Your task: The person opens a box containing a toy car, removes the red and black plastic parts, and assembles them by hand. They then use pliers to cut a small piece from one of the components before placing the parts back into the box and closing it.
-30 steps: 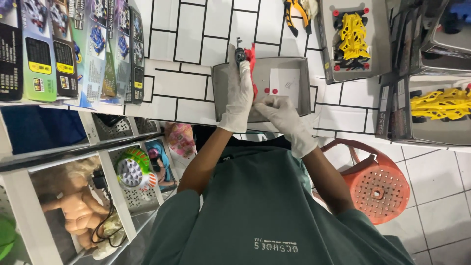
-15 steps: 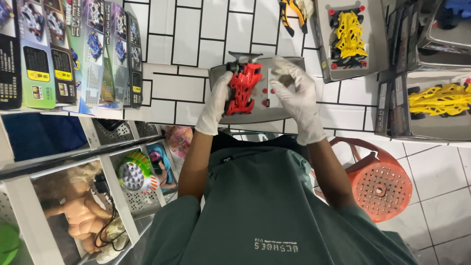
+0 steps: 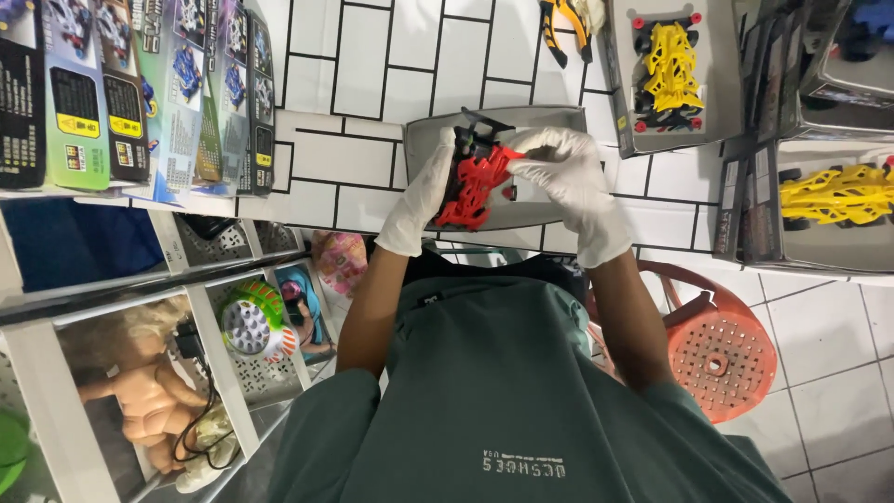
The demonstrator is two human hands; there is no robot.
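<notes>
Both gloved hands are gripping a red toy car [image 3: 473, 186] over a grey tray [image 3: 549, 210] on the tiled floor. The left hand [image 3: 424, 196] is clasping its side, while the right hand [image 3: 563, 177] is pinching its other edge.

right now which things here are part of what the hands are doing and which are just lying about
In hand:
left hand
right hand
red toy car
grey box behind it

Lying about:
yellow toy cars in boxes
orange stool
doll
boxed kits
</notes>
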